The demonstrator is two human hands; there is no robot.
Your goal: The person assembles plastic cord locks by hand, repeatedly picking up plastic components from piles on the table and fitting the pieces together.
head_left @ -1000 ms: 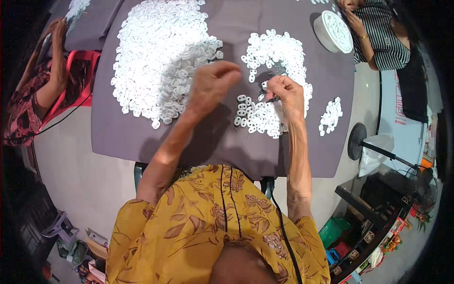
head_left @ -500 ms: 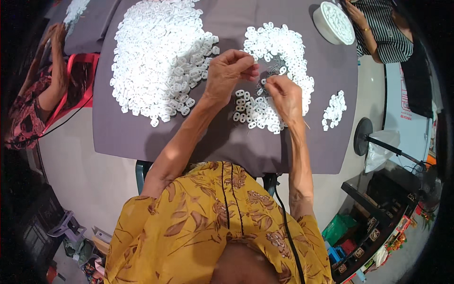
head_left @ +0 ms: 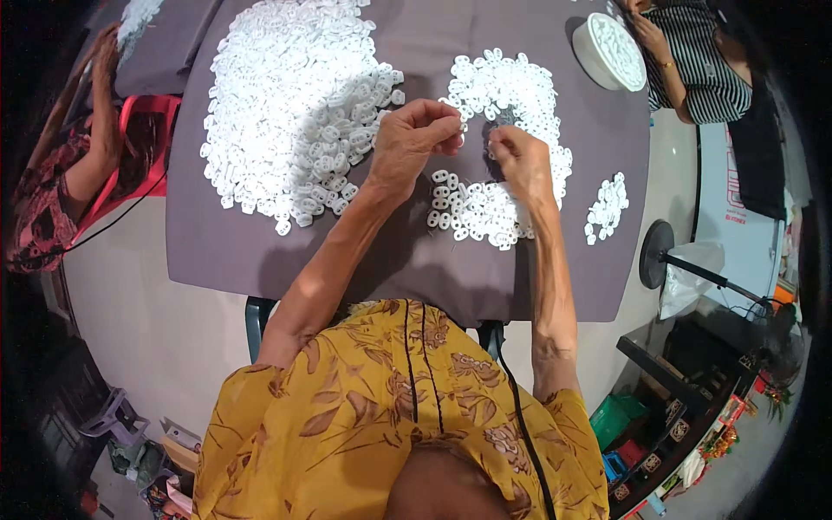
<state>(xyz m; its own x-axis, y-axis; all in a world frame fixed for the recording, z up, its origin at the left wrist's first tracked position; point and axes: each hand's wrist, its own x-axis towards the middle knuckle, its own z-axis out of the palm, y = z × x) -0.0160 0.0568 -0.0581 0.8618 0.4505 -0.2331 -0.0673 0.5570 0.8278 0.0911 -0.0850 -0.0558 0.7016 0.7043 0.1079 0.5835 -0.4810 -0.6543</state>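
1. A small white plastic piece (head_left: 458, 132) sits pinched at the fingertips of the left hand (head_left: 414, 143), above the grey table (head_left: 260, 251) between the two white heaps; it is too small to tell its long axis or which way it points
2. The left hand is curled nearly closed, thumb and fingers bunched on that piece
3. The right hand (head_left: 520, 160) is just beside it, fingers bent down and tips drawn together at a bare patch of table; whether it grips anything, I cannot tell
4. Below both hands lies a flat cluster of white oval pieces (head_left: 472, 212), touching the right wrist side; above them a looser ring-shaped heap (head_left: 511, 91) curves around the bare patch
5. To the left, a far larger pile of the same white pieces (head_left: 299, 104) spreads across the table, its near edge just beside the left hand
6. A small separate group of pieces (head_left: 607, 208) lies to the right, near the table's right edge
7. Open grey surface runs along the near edge, in front of the yellow patterned shirt (head_left: 390, 416)
8. A white round bowl (head_left: 609, 52) of pieces stands at the far right corner, next to a person in a striped top (head_left: 702, 61)
9. Another person in a red patterned garment (head_left: 52, 191) sits at the left
10. A white sign with red marks (head_left: 737, 186) stands on the right, beyond the table edge
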